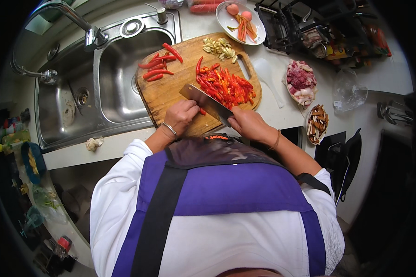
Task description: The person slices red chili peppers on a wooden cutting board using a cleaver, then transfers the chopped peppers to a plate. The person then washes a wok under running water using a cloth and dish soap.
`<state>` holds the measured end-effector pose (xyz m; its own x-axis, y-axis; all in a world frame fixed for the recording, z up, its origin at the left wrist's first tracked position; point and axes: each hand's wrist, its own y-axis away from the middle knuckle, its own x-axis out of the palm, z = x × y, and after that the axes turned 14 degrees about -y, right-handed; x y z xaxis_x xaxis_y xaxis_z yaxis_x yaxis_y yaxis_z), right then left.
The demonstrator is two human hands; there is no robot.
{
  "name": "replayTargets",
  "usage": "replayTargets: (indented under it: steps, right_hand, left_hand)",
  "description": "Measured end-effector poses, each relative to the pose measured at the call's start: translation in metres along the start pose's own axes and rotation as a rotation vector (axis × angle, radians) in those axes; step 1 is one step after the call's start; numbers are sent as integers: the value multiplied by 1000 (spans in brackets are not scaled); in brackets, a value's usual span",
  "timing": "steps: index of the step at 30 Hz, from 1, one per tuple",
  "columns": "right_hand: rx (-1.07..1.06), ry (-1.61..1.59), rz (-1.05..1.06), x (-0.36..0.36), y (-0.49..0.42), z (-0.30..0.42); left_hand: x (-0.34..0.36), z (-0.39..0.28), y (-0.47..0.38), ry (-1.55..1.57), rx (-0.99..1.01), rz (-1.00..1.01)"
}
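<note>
My right hand (246,121) grips the handle of a cleaver (208,104), whose broad blade slants up and left over the wooden cutting board (173,93). Beside the blade, my left hand (182,114) has its fingers curled down on a red chili (202,111); only a small bit of it shows at the fingertips. Just beyond the cleaver lies a heap of cut red chilies (225,86). Whole red chilies (159,65) lie at the board's upper left. Peeled garlic cloves (220,48), some apparently sliced, are at its far edge.
Left of the board is a double-bowl steel sink (98,79) with a faucet (90,36). A white plate (222,20) with reddish vegetables stands behind. To the right are a white spoon (268,79), a dish of cut meat (301,81) and a bowl of brown strips (318,124). A garlic bulb (94,143) lies front left.
</note>
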<state>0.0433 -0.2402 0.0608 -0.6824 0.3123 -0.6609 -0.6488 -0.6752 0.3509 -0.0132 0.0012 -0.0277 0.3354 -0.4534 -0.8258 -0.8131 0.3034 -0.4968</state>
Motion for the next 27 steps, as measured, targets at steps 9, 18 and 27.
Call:
replayTargets:
  steps: [9, 18, 27]
  right_hand:
    - [6, -84, -103, 23, -15, -8]
    - [-8, -95, -14, 8, -11, -6]
    - [35, -57, -126, 33, -38, 6]
  left_hand:
    - [4, 0, -1, 13, -24, 2]
    - [3, -2, 0, -17, -30, -5]
    - [6, -1, -2, 5, -27, -23]
